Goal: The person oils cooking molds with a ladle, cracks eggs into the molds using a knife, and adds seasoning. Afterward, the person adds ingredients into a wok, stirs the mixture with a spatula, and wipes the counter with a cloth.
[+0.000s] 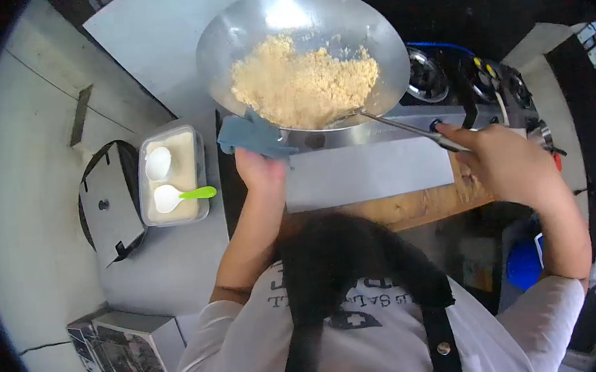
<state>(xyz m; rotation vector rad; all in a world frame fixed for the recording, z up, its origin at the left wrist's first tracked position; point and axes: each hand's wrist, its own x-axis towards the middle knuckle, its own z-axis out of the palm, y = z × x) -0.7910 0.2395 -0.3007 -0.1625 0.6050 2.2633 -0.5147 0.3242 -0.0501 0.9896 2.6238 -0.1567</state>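
A large metal wok (368,20) sits on the gas stove, with a heap of pale yellow crumbly food (296,80) inside it. My left hand (260,169) is closed on a folded blue-grey cloth (251,135) at the wok's near left rim; the cloth hides what lies under it. My right hand (505,164) grips the handle of a long metal spatula (406,127). The spatula's head is down at the near edge of the food, partly buried in it.
Left on the counter stands a clear plastic tub (200,159) of pale powder, holding a white cup (158,164) and a green-handled scoop (196,193). Beside it lies a pan lid (111,202). More burners (428,75) are right of the wok. A box (131,349) is lower left.
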